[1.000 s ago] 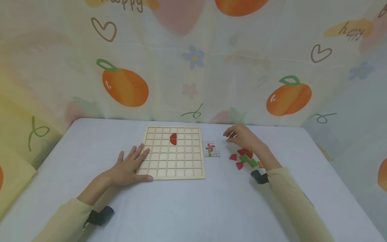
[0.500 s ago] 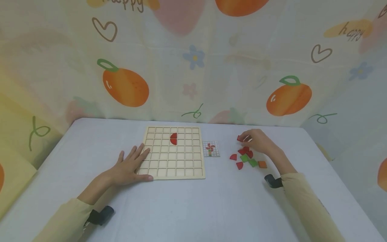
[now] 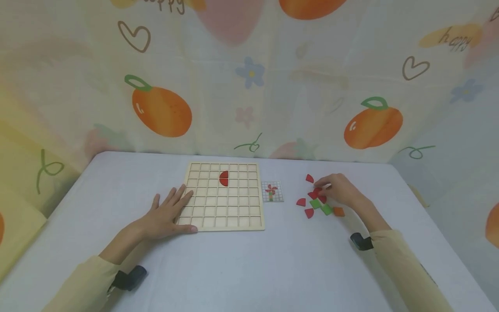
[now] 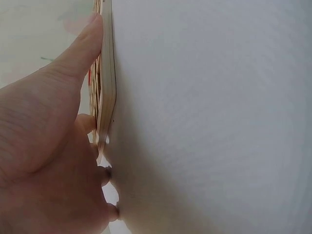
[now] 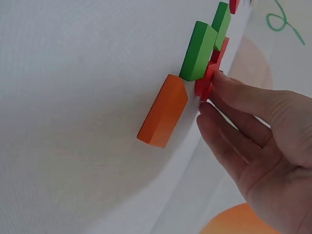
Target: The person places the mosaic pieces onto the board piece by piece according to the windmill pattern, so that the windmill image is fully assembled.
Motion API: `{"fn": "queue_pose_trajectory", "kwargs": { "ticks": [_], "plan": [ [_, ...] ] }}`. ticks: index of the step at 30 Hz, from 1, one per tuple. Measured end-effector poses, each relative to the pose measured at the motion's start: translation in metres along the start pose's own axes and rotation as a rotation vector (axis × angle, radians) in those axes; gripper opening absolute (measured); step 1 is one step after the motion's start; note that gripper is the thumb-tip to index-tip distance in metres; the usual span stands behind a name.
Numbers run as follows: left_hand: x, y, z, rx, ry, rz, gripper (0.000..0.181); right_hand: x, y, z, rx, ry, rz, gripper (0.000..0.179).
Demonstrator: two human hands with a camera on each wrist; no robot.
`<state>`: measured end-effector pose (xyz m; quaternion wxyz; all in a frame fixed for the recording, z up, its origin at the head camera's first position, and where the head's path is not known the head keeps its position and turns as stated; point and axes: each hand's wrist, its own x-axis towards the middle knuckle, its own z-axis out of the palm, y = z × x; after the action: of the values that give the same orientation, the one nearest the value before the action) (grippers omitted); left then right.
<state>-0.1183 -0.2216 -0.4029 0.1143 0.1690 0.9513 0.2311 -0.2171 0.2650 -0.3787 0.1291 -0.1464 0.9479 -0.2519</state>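
Note:
My left hand (image 3: pixel 161 219) lies with spread fingers over the left edge and near-left corner of a wooden grid board (image 3: pixel 232 211). In the left wrist view, its thumb (image 4: pixel 80 48) rests along the board's edge (image 4: pixel 108 73). Two red quarter-circle pieces (image 3: pixel 224 178) sit one above the other in the board's upper cells. Over the loose pieces at right, my right hand (image 3: pixel 340 189) pinches a red quarter-circle piece (image 5: pixel 207 80) between thumb and fingers. Two green blocks (image 5: pixel 199 51) and an orange block (image 5: pixel 163 112) lie beside it.
A small pattern card (image 3: pixel 272 191) with a pinwheel picture lies against the board's right side. Single red pieces lie apart from the cluster: one behind it (image 3: pixel 309 178), others at its left (image 3: pixel 301 202) and front (image 3: pixel 309 212). A printed curtain (image 3: pixel 218 108) hangs behind the white table (image 3: pixel 226 268).
My right hand drew back rightward, set a red piece down behind the cluster, let it go, and came nearer to the other red pieces. The left hand stays still.

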Motion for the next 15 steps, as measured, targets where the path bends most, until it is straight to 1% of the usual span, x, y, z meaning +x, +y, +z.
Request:
{"fn": "queue_pose_trajectory", "kwargs": {
  "ticks": [4, 11, 15],
  "plan": [
    [0.0001, 0.0002, 0.0000, 0.004, 0.001, 0.002, 0.109, -0.0010, 0.0017, 0.0000, 0.004, 0.012, -0.013, 0.029],
    [-0.0005, 0.0014, -0.0011, -0.004, 0.003, 0.008, 0.108, -0.0016, 0.0019, 0.0007, -0.026, 0.074, -0.054, 0.030],
    [-0.0009, 0.0020, -0.0011, -0.005, -0.001, 0.008, 0.108, -0.0011, 0.0015, -0.0015, -0.034, 0.078, -0.073, 0.029]
  ]
}}
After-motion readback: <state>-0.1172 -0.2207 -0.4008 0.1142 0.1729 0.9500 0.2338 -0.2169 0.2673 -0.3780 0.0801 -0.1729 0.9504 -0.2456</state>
